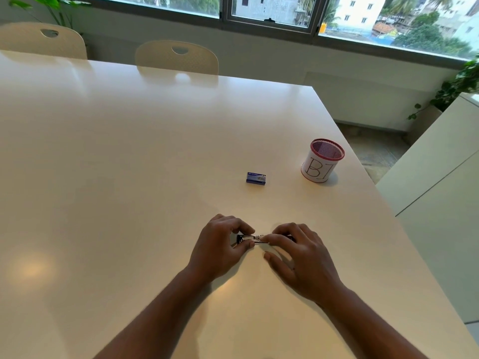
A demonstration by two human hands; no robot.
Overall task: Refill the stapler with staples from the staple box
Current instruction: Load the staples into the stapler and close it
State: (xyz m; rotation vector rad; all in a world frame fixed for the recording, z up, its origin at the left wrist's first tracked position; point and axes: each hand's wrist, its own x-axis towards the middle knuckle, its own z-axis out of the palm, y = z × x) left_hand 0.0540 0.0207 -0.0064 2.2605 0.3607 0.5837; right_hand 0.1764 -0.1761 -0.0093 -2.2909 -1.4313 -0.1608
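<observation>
1. My left hand (220, 244) pinches one end of the stapler (252, 239), thumb and fingers closed on its dark tip.
2. My right hand (298, 257) grips the other end, fingertips curled over the metal, thumb resting on the worktop (129, 164).
3. The stapler lies sideways between both hands, just above the white surface; I cannot tell if it is opened.
4. The staple box (256, 177), small and blue, sits farther out, well apart from my hands.
5. A mesh pen cup (322, 160) with a red rim and a paper label stands to the right of the box.
</observation>
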